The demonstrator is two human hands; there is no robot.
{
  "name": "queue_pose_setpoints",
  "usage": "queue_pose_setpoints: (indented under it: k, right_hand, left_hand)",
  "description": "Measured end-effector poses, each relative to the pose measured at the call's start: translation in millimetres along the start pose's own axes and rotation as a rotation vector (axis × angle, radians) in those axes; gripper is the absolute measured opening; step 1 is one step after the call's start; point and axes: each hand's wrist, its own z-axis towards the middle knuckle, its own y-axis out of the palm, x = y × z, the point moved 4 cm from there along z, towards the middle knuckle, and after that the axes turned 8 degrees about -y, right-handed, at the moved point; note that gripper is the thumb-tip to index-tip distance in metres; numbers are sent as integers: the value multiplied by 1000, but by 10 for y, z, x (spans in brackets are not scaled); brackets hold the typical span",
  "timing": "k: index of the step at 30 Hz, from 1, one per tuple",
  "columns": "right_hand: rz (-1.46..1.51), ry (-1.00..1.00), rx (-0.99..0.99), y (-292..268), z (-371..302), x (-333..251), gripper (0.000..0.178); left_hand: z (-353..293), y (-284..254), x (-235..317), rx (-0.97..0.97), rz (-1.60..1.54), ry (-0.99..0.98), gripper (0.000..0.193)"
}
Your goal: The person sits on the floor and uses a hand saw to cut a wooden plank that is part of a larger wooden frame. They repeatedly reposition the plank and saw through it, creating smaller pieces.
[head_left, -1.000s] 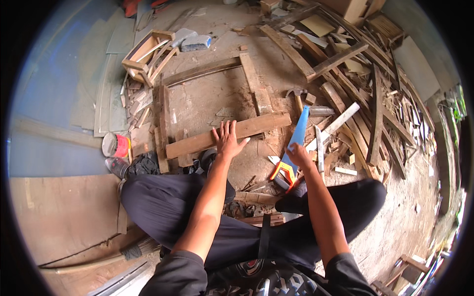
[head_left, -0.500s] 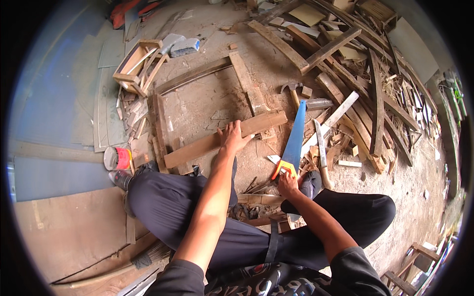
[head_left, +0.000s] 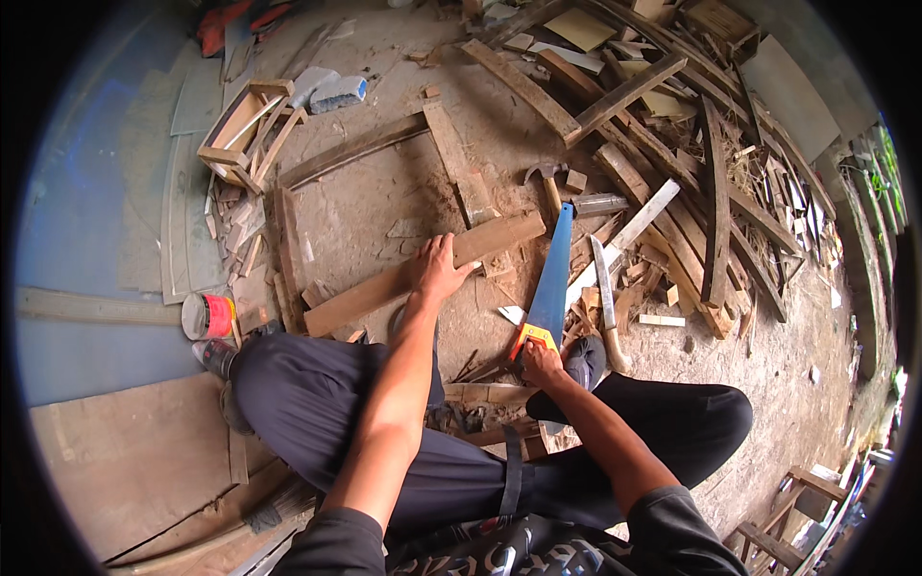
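Note:
A brown wooden board (head_left: 360,296) lies slantwise in front of my legs, its right end higher in the view. My left hand (head_left: 440,269) lies over its middle, the fingers curled across the top and gripping it. In my right hand (head_left: 544,365) is a handsaw (head_left: 551,283), held by its orange and yellow handle. Its blue blade points away from me, just to the right of the board's end. The saw looks apart from the board, though I cannot tell how high it is held. My right hand is beside my right foot (head_left: 583,362).
A claw hammer (head_left: 551,187) lies beyond the saw's tip. A long knife (head_left: 603,283) lies right of the saw. Piled timber (head_left: 715,202) fills the right. A wooden frame (head_left: 355,152), a small crate (head_left: 240,134) and a red-labelled can (head_left: 208,316) are at left.
The scene has shifted slightly left in view. My right hand has turned the saw a little, so more of its handle's yellow side shows. My left hand stays on the board.

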Motion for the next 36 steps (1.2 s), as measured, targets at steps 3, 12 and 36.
queue_pose_setpoints:
  k: [3,12,36]
  right_hand:
    - [-34,17,-55,-100,-67,-101,52]
    - [-34,-220,10,-132,55,120,53]
    - [-426,-535,381,-1905,1512,-1422,81]
  left_hand:
    - [-27,4,44,10,-23,5,81]
    - [-172,-183,50,429,-80,42,67]
    - [-1636,-125,-2174,706,-450,-1178,92]
